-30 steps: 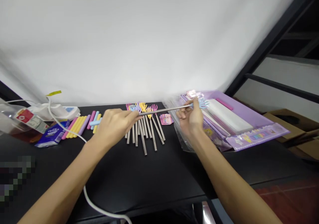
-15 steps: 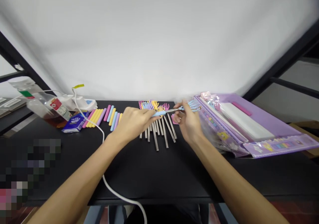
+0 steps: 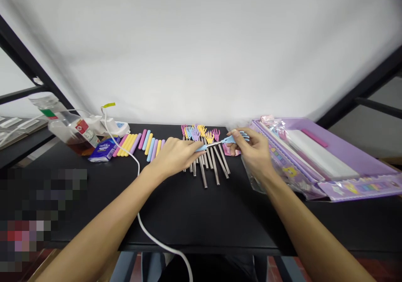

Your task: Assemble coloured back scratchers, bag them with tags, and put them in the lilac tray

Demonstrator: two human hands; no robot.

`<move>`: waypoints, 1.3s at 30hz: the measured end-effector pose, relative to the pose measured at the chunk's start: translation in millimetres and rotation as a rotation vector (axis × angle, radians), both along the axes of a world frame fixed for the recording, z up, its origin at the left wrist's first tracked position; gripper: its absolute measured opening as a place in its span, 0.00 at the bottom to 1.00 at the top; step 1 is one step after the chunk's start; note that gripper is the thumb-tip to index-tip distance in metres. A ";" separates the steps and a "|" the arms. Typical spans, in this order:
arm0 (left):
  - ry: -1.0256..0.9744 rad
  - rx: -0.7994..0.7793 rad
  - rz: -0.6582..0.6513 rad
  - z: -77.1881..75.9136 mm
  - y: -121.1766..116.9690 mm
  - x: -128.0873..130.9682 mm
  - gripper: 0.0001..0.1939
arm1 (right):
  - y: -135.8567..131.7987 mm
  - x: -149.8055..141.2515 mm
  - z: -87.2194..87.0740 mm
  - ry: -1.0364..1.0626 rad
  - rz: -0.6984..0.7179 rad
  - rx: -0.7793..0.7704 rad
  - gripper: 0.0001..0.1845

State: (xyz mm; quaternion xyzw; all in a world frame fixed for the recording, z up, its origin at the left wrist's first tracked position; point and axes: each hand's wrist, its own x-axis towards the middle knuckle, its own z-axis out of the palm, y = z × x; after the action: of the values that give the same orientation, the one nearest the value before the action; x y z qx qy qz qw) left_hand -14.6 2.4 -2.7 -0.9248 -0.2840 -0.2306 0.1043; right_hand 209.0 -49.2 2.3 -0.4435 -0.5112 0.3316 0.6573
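Between my two hands is a back scratcher [image 3: 214, 144] with a light-blue handle, a thin metal rod and a light-blue claw head. My left hand [image 3: 174, 156] is closed round its handle, of which only the end shows. With fingers and thumb, my right hand [image 3: 251, 146] pinches the blue claw end. Beneath and behind lies a fanned group of metal rods [image 3: 202, 171] with pink, yellow, blue and purple claw heads [image 3: 201, 132]. Left of these, loose coloured handles [image 3: 152, 146] lie in rows, partly hidden by my left hand.
A purple box [image 3: 342, 148] with clear plastic wrapping stands open at the right. On the left are a bottle of brown liquid [image 3: 69, 127], a blue tissue pack [image 3: 105, 150] and a white power strip [image 3: 119, 128]. A white cable [image 3: 147, 232] runs across the black table [image 3: 220, 223].
My right hand has shifted its grip on the claw end, with its fingers now curled over it. The whole view has moved slightly, so the table's things appear further right.
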 end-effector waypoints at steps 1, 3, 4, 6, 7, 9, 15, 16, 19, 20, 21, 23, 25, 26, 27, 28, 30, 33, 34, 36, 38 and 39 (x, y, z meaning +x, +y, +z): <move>-0.034 -0.025 -0.003 -1.7 -0.8 2.3 0.18 | 0.3 6.5 5.5 -0.018 0.036 -0.005 0.20; -0.144 -0.096 -0.007 -3.9 -2.2 8.1 0.17 | 2.5 25.2 16.0 -0.061 0.087 -0.001 0.26; -0.209 -0.148 -0.009 -4.4 -2.8 11.4 0.17 | 4.1 36.8 20.2 -0.094 0.066 0.009 0.28; -0.306 -0.279 -0.012 -4.8 -4.3 18.7 0.16 | 6.6 61.7 24.8 -0.238 -0.114 0.024 0.26; -0.331 -0.344 -0.014 -4.9 -5.2 22.3 0.16 | 7.1 73.8 24.6 -0.359 -0.253 0.019 0.23; -0.334 -0.446 -0.018 -4.9 -7.4 28.7 0.16 | 6.2 94.6 19.3 -0.664 -0.502 -0.033 0.14; -0.285 -0.539 -0.014 -6.2 -12.6 37.7 0.17 | 0.2 115.1 -4.7 -1.093 -0.518 -0.322 0.15; -0.290 -0.533 -0.011 -6.5 -12.7 37.8 0.16 | 0.3 114.4 -5.9 -1.106 -0.526 -0.367 0.15; -0.290 -0.523 -0.001 -7.2 -12.3 37.4 0.16 | 1.7 110.9 -4.9 -1.156 -0.558 -0.476 0.15; -0.290 -0.525 0.002 -7.2 -12.2 37.2 0.16 | 2.2 109.5 -3.8 -1.162 -0.558 -0.502 0.16; -0.291 -0.528 0.003 -7.1 -12.3 37.0 0.16 | 2.5 108.1 -2.6 -1.160 -0.552 -0.525 0.16; -0.293 -0.536 0.013 -6.6 -12.9 36.9 0.16 | 2.5 104.7 -0.4 -1.164 -0.521 -0.560 0.18; -0.294 -0.547 0.018 -6.0 -13.9 36.7 0.16 | 1.4 101.1 1.8 -1.202 -0.500 -0.568 0.18; -0.294 -0.552 0.019 -5.8 -14.4 36.4 0.16 | 0.4 99.6 3.0 -1.225 -0.504 -0.568 0.17; -0.298 -0.556 0.019 -5.6 -14.7 36.1 0.16 | -0.7 98.5 4.2 -1.242 -0.518 -0.564 0.17; -0.304 -0.561 0.019 -5.4 -15.0 35.7 0.16 | -2.0 98.0 5.6 -1.244 -0.534 -0.563 0.17; -0.327 -0.580 0.021 -5.0 -15.3 34.9 0.15 | -4.9 98.7 8.5 -1.215 -0.559 -0.558 0.17; -0.400 -0.710 0.016 -3.7 -16.6 34.8 0.15 | -8.7 101.1 12.1 -1.144 -0.584 -0.498 0.15; -0.445 -0.801 -0.007 -2.9 -17.6 35.5 0.15 | -9.6 100.4 12.9 -1.126 -0.608 -0.448 0.14; -0.583 -1.061 -0.104 -0.7 -20.4 38.2 0.15 | -10.8 93.4 13.5 -1.107 -0.683 -0.285 0.12; -0.780 -1.351 -0.225 2.1 -24.4 41.9 0.14 | -11.2 76.8 12.4 -1.099 -0.703 -0.044 0.11; -0.881 -1.478 -0.275 3.5 -26.4 43.7 0.13 | -11.3 65.3 11.1 -1.092 -0.661 0.083 0.10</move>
State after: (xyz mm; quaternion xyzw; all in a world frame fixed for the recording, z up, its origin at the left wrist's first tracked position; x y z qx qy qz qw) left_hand 29.1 -24.0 0.8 -0.6080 -0.2612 -0.3347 -0.6709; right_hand 274.3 -60.4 13.5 -0.6571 -0.6211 -0.1822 0.3863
